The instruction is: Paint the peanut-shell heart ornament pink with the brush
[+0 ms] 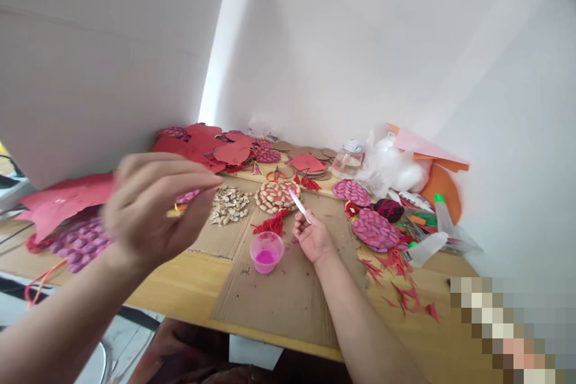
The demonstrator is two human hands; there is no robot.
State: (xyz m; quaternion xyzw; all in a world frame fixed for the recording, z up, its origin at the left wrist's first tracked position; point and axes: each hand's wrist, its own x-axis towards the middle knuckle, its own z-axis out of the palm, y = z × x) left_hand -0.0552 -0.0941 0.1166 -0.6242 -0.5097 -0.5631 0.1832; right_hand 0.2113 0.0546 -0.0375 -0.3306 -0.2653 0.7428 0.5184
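Note:
My left hand (153, 210) is raised close to the camera and blurred, its fingers pinched on a small pink-painted shell piece (186, 196). My right hand (312, 237) rests on the cardboard sheet (288, 294), closed around a thin white brush (298, 204) whose tip points at a round disc covered with unpainted shells (275, 195). A small pink cup of pink paint (266, 252) stands just left of my right hand. A pile of loose pale shells (229, 204) lies left of the disc. A red tassel (272, 225) hangs from the disc.
Pink-painted shell pieces lie at the right (375, 229) and far left (81, 243). Red paper cutouts (202, 147) sit at the back. A glass jar (348, 159), white plastic bag (391, 165), glue bottle (443, 213) and red scraps (405, 294) crowd the right. The wooden table edge (180, 303) runs near me.

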